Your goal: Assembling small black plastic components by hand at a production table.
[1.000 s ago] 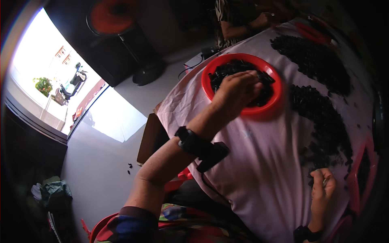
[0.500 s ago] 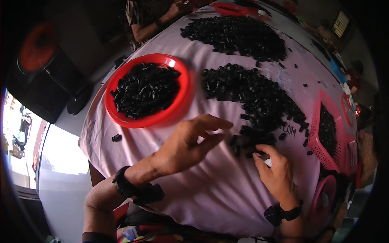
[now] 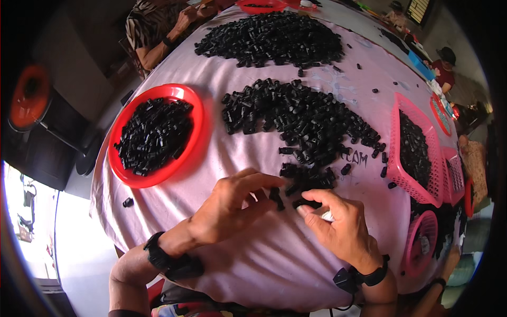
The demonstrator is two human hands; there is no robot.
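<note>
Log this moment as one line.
left hand: picking small black parts | right hand: pinching at pile edge | red tray: filled, left | pink basket: right

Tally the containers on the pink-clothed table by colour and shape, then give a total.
Red round tray, near the left hand, holding small black parts: 1
Red round tray at the far edge: 1
Pink rectangular baskets: 2
Pink round basket, right of the right hand: 1
Total: 5; more at the right rim are too small to count.

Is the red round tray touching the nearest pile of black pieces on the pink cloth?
Apart. The head view shows a bare strip of pink cloth between the red round tray and the pile of black pieces.
</note>
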